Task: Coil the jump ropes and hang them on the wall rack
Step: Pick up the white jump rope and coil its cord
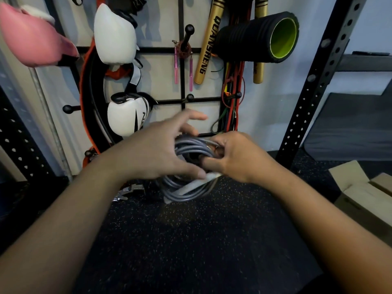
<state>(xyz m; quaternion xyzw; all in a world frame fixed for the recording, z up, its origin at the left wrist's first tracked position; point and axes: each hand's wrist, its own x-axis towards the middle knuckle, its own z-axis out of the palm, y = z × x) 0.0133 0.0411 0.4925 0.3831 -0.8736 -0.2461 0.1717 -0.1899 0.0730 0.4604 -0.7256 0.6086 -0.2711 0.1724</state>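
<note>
Both hands meet in front of the black wall rack (182, 75), above the black speckled rubber floor (191, 240), with a coiled grey jump rope (192, 149) held between them. The right hand (237, 158) has its fingers (212, 163) curled into the bundle, one fingertip hooked through the middle of the loops, so it grips the upper part of the coil. The left hand (157, 151) lies over the left side of the coil with its fingers spread and fairly straight; its thumb reaches down and presses on the rope's pale grey handle (197, 184), which slants across the lower loops. Whether the left fingers also clasp the rope cannot be told, as the hand is blurred. The lower loops hang free below both hands, clear of the floor as far as the view shows.

On the rack, a second jump rope with thin pink handles (176, 66) hangs coiled from a black ball-tipped peg (188, 30), well above the hands. Left of it hang white boxing gloves (115, 35) and, at the far left, a pink boxing glove (31, 37). To the right are a gold stick with black lettering (209, 45), a black ribbed foam roller with a lime-green core (261, 37), and a bunch of coloured resistance bands (232, 92). A black perforated steel upright (318, 77) stands on the right, and open cardboard boxes (364, 194) sit on the floor near the right edge.
</note>
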